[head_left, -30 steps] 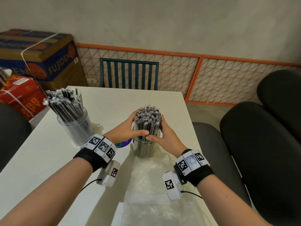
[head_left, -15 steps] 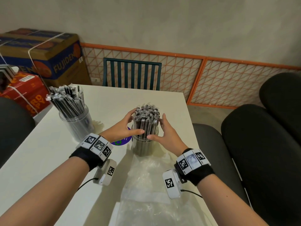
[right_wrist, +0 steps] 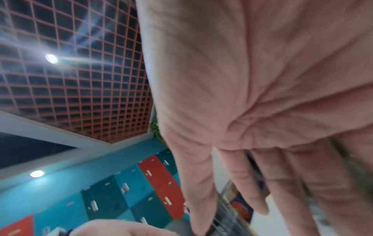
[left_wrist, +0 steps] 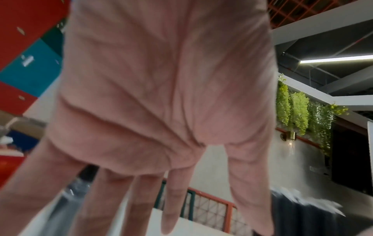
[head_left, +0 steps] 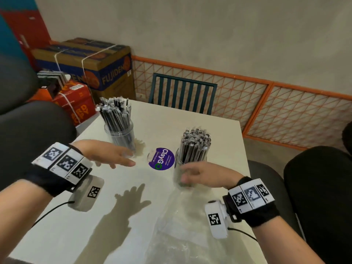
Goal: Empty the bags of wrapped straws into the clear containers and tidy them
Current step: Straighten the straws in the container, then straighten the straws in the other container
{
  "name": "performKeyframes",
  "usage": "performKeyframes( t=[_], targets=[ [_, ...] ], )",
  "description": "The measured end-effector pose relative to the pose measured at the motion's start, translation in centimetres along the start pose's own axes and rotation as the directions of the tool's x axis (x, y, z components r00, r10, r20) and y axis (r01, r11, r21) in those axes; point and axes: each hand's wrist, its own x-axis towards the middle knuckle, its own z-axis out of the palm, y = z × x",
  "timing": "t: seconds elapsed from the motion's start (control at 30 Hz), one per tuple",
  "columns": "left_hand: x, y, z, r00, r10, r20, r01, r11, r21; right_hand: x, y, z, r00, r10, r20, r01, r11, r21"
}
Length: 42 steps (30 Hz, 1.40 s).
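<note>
Two clear jars of wrapped straws are seen standing on the white table [head_left: 171, 119]: the left jar [head_left: 122, 137] holds a leaning bundle of straws [head_left: 115, 113], and the right jar [head_left: 182, 174] holds an upright bundle [head_left: 196, 143]. A round purple sticker [head_left: 161, 158] lies between them. The left hand [head_left: 108, 153] is held above the table just beside the left jar, fingers straight and spread, nothing grasped (the wrist view shows the same flat palm). The right hand [head_left: 204, 174] is held against the near side of the right jar, fingers loosely extended; whether the jar is actually touched cannot be told. An emptied plastic bag [head_left: 182, 231] lies on the table near the right wrist.
</note>
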Motion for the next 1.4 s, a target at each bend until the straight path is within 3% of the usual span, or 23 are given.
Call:
performKeyframes(
  t=[0.1,0.23,0.3,0.37,0.5,0.67,0.9,1.0,1.07,1.1,1.17,1.23,1.3,1.4],
  targets=[
    [-1.4,-3.2,-3.5,0.988,-0.023,-0.15,0.018,0.999,-0.036,3.2,-4.5,-1.2,0.991,-0.096,-0.092,0.113,0.975,0.194],
    [0.0,-7.6,-7.3,0.963,-0.097,-0.252,0.062,0.988,-0.141,9.3,-10.4,-2.3,0.966,-0.174,-0.19,0.224,0.931,0.289],
    [1.4,-9.2,-8.4,0.953,-0.093,-0.288,0.056,0.99,-0.133,13.1,-12.5,-2.3,0.95,-0.141,-0.278,0.212,0.945,0.247],
    [3.5,-10.6,-9.0,0.943,-0.083,-0.323,0.021,0.981,-0.19,16.8,-13.9,-1.8,0.923,-0.035,-0.382,0.105,0.981,0.164],
    [8.0,-11.8,-9.0,0.898,0.066,-0.435,-0.238,0.904,-0.354,23.3,-14.0,0.8,0.89,0.127,-0.438,-0.032,0.975,0.218],
    [12.3,-11.7,-9.5,0.802,0.3,-0.516,-0.541,0.73,-0.417,26.6,-12.8,3.0,0.818,0.186,-0.544,-0.018,0.954,0.3],
    [14.3,-10.5,-11.2,0.692,0.477,-0.542,-0.707,0.599,-0.375,27.4,-13.8,1.4,0.771,0.12,-0.626,0.117,0.938,0.325],
    [13.2,-10.3,-12.8,0.627,0.441,-0.643,-0.743,0.586,-0.323,26.2,-15.0,-1.1,0.797,0.028,-0.604,0.186,0.939,0.289],
    [12.2,-10.7,-14.2,0.595,0.483,-0.643,-0.763,0.592,-0.261,24.9,-16.1,-3.2,0.856,-0.032,-0.516,0.199,0.942,0.271],
    [12.0,-11.1,-14.8,0.608,0.525,-0.596,-0.759,0.604,-0.243,24.7,-16.1,-4.1,0.903,-0.033,-0.428,0.157,0.953,0.258],
    [12.0,-11.8,-15.3,0.696,0.579,-0.424,-0.708,0.651,-0.275,24.5,-15.8,-5.1,0.979,0.04,-0.2,0.008,0.972,0.234],
    [12.4,-12.2,-14.6,0.754,0.597,-0.275,-0.656,0.706,-0.267,24.9,-15.1,-4.7,0.983,0.138,-0.125,-0.115,0.978,0.175],
    [12.9,-12.2,-13.4,0.756,0.601,-0.257,-0.654,0.703,-0.281,25.3,-14.5,-3.4,0.955,0.132,-0.265,-0.087,0.981,0.174],
    [13.7,-11.9,-12.1,0.724,0.582,-0.37,-0.689,0.63,-0.357,25.1,-14.5,-0.5,0.873,0.104,-0.477,0.066,0.943,0.326]
  ],
)
